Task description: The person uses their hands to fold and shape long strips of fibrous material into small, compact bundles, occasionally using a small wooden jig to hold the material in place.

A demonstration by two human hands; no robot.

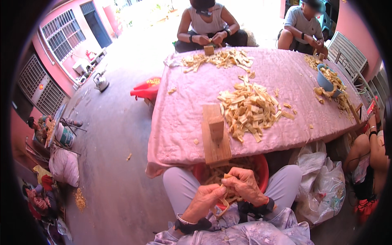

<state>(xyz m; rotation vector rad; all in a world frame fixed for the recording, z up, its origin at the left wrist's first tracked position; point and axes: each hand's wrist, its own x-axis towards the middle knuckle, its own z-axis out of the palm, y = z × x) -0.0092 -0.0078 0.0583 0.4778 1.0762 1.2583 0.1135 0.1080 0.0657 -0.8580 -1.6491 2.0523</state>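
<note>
My left hand and my right hand meet above a red basin between my knees. Both pinch a pale yellow, flat dried strip, one end of which hangs in a loop below my left hand. More such strips lie in the basin. Beyond it, a wooden board with an upright block rests on the near edge of the table, which has a pink cloth. Just right of the board is a heap of pale yellow strips and short pieces.
Across the table sits a person, behind another heap of strips. At the right are a blue bowl of strips, another seated person and a plastic bag beside my knee. A red container stands left of the table.
</note>
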